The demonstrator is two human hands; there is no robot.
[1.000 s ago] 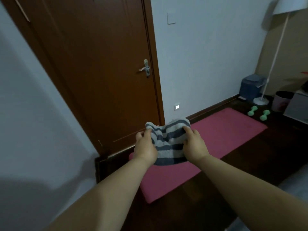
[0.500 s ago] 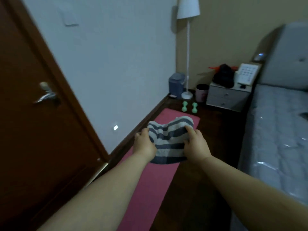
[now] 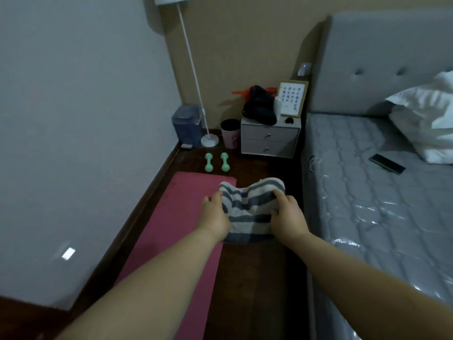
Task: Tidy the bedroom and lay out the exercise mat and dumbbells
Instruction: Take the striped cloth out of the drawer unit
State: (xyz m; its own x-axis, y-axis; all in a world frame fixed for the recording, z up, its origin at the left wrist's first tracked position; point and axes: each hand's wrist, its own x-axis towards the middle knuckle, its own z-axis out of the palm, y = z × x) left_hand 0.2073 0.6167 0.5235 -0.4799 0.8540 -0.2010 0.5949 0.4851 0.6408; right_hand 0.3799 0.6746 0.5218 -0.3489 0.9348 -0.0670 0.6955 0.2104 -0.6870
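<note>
Left hand (image 3: 215,214) and right hand (image 3: 288,218) gripping a folded grey-and-white striped towel (image 3: 250,209) above a pink exercise mat (image 3: 171,231), two green dumbbells (image 3: 217,162) beyond it, nightstand (image 3: 269,141) beside the bed (image 3: 372,192), floor lamp (image 3: 193,77) near the wall

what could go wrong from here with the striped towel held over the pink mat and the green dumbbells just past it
1. Both the left hand and right hand grip the folded grey-and-white striped towel, so neither is free to break a stumble.
2. The two small green dumbbells lie on the dark floor just beyond the pink exercise mat; stepping forward in this dim room, a foot might catch them.
</note>
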